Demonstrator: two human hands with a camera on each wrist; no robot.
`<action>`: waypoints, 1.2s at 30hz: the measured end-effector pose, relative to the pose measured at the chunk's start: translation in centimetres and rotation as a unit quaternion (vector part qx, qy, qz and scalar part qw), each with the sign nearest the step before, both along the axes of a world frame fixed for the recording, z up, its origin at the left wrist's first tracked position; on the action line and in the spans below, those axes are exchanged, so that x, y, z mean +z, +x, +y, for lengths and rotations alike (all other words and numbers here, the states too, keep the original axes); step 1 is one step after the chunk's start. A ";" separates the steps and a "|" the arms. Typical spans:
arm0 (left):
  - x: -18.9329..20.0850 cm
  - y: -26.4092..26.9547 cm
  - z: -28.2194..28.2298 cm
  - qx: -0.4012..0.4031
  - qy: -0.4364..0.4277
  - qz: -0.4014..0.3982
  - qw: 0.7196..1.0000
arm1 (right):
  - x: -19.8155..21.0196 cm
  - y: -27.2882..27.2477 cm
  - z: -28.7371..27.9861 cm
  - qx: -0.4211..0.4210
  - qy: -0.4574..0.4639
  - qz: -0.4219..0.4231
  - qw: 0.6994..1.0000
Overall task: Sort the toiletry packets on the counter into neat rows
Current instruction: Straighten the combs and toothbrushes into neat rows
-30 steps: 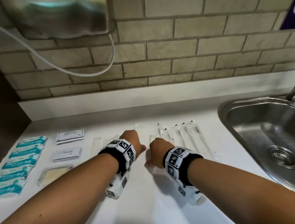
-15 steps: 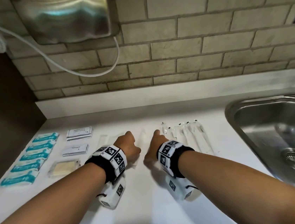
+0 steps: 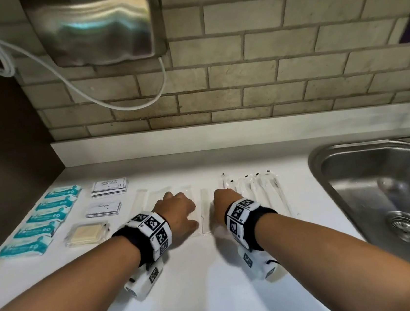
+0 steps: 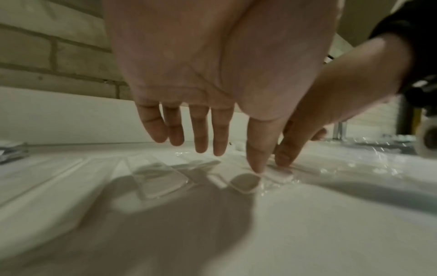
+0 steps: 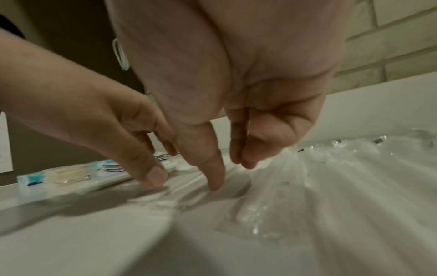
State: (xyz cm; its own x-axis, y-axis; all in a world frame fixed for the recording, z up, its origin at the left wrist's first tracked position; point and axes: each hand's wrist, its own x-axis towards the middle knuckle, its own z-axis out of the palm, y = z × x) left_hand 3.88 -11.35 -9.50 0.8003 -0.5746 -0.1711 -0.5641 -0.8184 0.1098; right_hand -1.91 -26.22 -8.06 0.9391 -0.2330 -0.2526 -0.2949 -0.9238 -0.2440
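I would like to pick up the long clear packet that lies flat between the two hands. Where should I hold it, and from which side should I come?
Take the long clear packet at its near end, coming from above. It lies flat on the counter and looks thin, pointing away toward the wall, so the sides give little to grip. Probably press a fingertip on the near edge, tip it up, then pinch across its narrow width.

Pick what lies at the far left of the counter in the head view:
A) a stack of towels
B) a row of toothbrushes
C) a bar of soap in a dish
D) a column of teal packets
D: five teal packets lie one behind another at the left edge of the counter, left of the white sachets.
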 end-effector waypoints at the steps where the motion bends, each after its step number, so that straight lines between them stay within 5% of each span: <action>1: 0.1 -0.2 0.0 -0.034 0.047 -0.018 0.998 | -0.2 0.1 0.2 0.025 -0.020 -0.002 0.999; 7: 0.4 -1.0 0.5 -0.079 0.142 -0.015 0.987 | -1.7 0.3 2.0 0.143 -0.136 0.020 0.980; 15: 2.0 1.7 4.8 0.000 0.067 -0.041 0.997 | -0.2 2.1 4.3 0.190 -0.102 -0.044 0.975; 20: 3.8 4.6 8.8 0.014 0.157 -0.026 0.987 | -1.1 3.6 8.3 0.254 -0.084 -0.031 0.963; 27: 1.7 5.3 11.6 -0.051 0.202 -0.002 0.978 | -2.2 5.4 11.5 0.240 -0.094 -0.019 0.966; 36: 0.7 6.5 12.8 -0.091 0.130 -0.036 0.987 | -2.5 6.8 11.7 0.201 -0.079 0.016 0.976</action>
